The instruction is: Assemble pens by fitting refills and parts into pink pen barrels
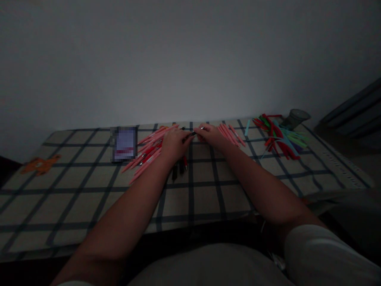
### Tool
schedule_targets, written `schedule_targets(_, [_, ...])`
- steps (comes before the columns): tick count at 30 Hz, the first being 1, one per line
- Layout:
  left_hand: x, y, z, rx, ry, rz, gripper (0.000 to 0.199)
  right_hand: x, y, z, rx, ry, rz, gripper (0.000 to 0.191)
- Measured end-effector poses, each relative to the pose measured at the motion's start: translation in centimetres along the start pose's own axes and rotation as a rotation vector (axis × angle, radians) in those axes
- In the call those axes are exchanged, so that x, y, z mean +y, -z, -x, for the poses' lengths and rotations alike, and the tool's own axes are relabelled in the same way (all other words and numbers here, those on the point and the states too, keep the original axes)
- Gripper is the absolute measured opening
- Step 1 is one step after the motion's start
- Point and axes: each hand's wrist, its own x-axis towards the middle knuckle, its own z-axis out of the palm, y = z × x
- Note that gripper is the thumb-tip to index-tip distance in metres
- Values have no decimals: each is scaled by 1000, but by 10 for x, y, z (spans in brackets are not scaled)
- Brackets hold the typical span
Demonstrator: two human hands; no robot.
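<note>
Dark pen point(193, 134) is pinched in the grip of my left hand point(175, 141) and right hand point(210, 136) above the cloth-covered desk point(205, 200), a plain grey wall point(190, 59) behind

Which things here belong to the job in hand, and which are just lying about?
Seemingly in the job:
- dark pen-like piece held between left hand and right hand
- pink pens beside both hands
- black pieces near the left hand

Probably just lying about:
- screened device
- orange figure
- colourful strips
- cup
</note>
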Motion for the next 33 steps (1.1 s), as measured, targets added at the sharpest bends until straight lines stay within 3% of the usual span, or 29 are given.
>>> schedule_targets(9, [0, -1, 0, 11, 15, 32, 30, 4, 0, -2, 1, 7, 69, 51])
schedule_targets(17, [-1, -2, 0, 23, 40, -24, 27, 6, -4, -1, 9, -15, -7, 38])
schedule_targets(23, [0, 0, -1, -17, -15, -23, 28, 10, -6, -4, -29, -22, -116, 26])
schedule_targets(33, [2, 0, -2, -108, -36, -43, 30, 8, -4, -2, -35, -22, -31, 31])
